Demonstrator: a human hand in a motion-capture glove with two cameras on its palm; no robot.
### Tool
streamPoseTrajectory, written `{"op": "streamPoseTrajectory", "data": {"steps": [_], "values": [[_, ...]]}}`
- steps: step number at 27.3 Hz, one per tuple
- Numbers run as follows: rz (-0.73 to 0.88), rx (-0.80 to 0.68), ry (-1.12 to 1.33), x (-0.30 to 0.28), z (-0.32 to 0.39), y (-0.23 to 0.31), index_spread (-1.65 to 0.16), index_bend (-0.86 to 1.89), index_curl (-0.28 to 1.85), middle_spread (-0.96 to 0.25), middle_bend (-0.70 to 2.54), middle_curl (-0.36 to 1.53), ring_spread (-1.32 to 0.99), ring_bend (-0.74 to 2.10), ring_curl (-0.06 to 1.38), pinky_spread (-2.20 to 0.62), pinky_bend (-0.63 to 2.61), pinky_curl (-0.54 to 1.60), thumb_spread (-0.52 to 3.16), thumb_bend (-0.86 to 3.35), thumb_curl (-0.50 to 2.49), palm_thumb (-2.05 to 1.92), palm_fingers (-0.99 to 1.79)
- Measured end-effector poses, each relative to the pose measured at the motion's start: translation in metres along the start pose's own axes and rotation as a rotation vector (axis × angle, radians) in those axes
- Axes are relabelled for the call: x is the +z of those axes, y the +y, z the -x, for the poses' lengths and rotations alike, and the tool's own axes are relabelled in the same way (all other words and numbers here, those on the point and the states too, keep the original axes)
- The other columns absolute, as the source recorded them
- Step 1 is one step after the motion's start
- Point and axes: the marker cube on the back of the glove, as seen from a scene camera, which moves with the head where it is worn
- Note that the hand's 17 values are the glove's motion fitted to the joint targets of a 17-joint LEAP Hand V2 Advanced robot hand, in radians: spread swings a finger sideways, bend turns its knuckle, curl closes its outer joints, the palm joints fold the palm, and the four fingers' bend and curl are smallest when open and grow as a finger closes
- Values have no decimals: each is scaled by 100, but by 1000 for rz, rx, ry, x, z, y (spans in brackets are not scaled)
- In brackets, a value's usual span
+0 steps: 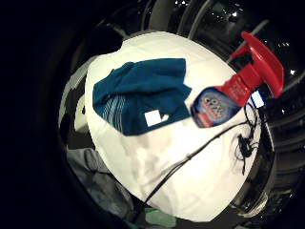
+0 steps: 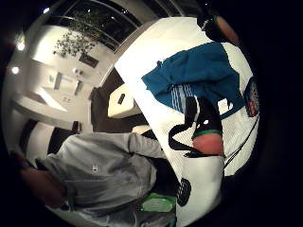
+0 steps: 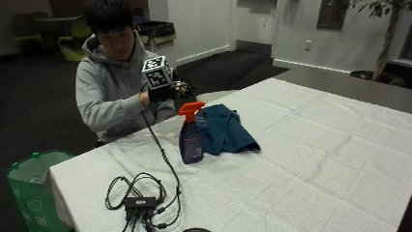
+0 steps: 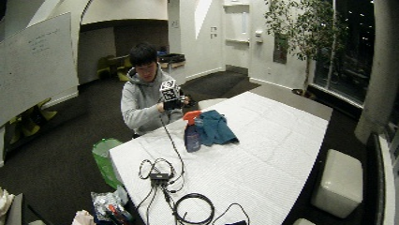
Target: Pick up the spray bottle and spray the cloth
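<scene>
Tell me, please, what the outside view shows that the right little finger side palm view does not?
Only the outside view shows the person and the gloved right hand, raised above the table edge, clear of the bottle. It also shows the green bin beside the table.

Only the palm view shows the bottle's label from close up and a white tag on the cloth.

Both show the bottle standing upright on the white table, the blue cloth beside it, and the black cable trailing across the table.

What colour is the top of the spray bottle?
Red. The spray bottle has a red trigger top, clearest in the little finger side palm view.
</scene>
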Motion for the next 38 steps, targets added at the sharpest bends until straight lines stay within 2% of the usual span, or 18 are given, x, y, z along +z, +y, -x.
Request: {"op": "streamPoseTrajectory", "data": {"steps": [11, 19, 27, 33, 38], "values": [[-95, -34, 27, 0, -7, -6, -25, 30, 25, -6, 23, 18, 0, 25, 17, 18, 29, 18, 77, 42, 24, 73, 57], [-296, -5, 19, -10, -21, 1, -31, 15, 26, -7, 15, 21, 0, 24, 20, 21, 36, 25, 91, 37, 29, 77, 43], [-568, 112, -12, -30, -68, 18, -34, 7, 21, -5, 16, 22, 0, 32, 25, 22, 49, 30, 95, 27, 33, 74, 26], [-676, 237, -68, -28, -102, 35, -35, 9, 19, -5, 18, 24, 0, 34, 26, 22, 53, 33, 96, 18, 34, 72, 17], [-686, 338, -185, -24, -136, 35, -35, 9, 18, -5, 19, 25, 0, 36, 27, 23, 55, 33, 96, 13, 36, 72, 15]]}}
